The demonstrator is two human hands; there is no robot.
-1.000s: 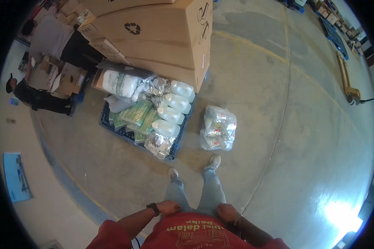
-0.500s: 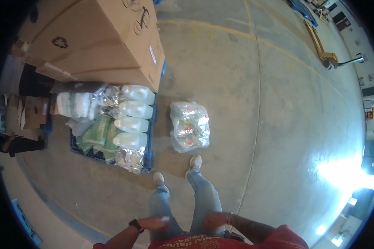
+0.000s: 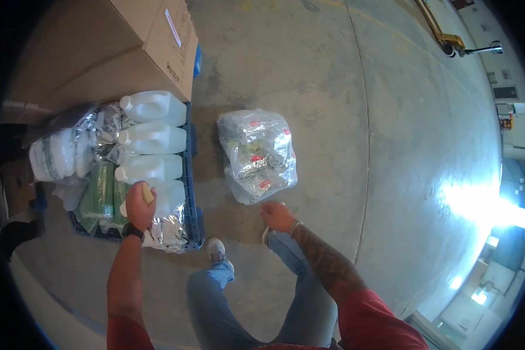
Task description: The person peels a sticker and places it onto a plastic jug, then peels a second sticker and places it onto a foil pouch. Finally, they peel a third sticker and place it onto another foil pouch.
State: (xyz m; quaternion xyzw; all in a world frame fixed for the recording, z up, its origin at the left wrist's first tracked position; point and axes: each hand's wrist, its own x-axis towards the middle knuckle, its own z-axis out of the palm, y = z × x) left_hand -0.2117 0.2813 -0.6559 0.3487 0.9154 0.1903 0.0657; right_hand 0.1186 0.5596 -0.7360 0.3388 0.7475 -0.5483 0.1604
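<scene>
My left hand (image 3: 139,209) is closed around a small tan, block-like thing (image 3: 148,193) whose kind I cannot make out. It is over the white jugs (image 3: 157,166) at the near end of the pallet (image 3: 193,181), partly covering the nearest one. Just short of the clear plastic-wrapped pack (image 3: 256,157) on the floor is my right hand (image 3: 278,216), seen from its back. Its fingers curl down and are mostly hidden, above my right shoe. Red caps show through the pack's wrapping.
A large cardboard box (image 3: 93,52) towers behind the jugs. Green bags (image 3: 98,198), silvery packs (image 3: 168,230) and a white wrapped bundle (image 3: 61,154) share the pallet. A yellow pallet jack (image 3: 443,35) stands at far right. Part of a dark-clothed person (image 3: 18,236) appears at left.
Both hands have reached forward from my lap, the left toward the jugs and the right toward the wrapped pack. I am bent lower, so the pallet goods and pack look larger.
</scene>
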